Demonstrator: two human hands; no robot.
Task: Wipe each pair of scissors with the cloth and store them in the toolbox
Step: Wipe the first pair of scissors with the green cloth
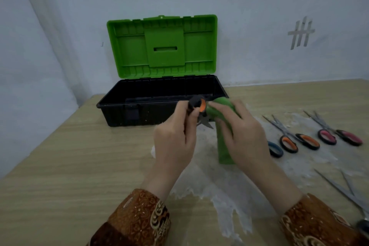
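Observation:
My left hand (175, 138) grips a pair of scissors (197, 106) by its black and orange handle, just in front of the toolbox. Its blade tips stick out below my fingers. My right hand (241, 136) holds the green cloth (225, 150) wrapped over the scissors' blades; the cloth's loose end hangs down to the table. The toolbox (127, 114) is black with its green lid (161, 46) standing open against the wall. Its inside looks dark; what lies in it is hard to tell.
On the table to the right lie orange-handled scissors (299, 141), pink-handled scissors (339, 136) and a blue handle (275, 149) partly hidden by my right hand. Another pair (347, 195) lies at the right edge. White residue covers the tabletop (219, 191) under my hands.

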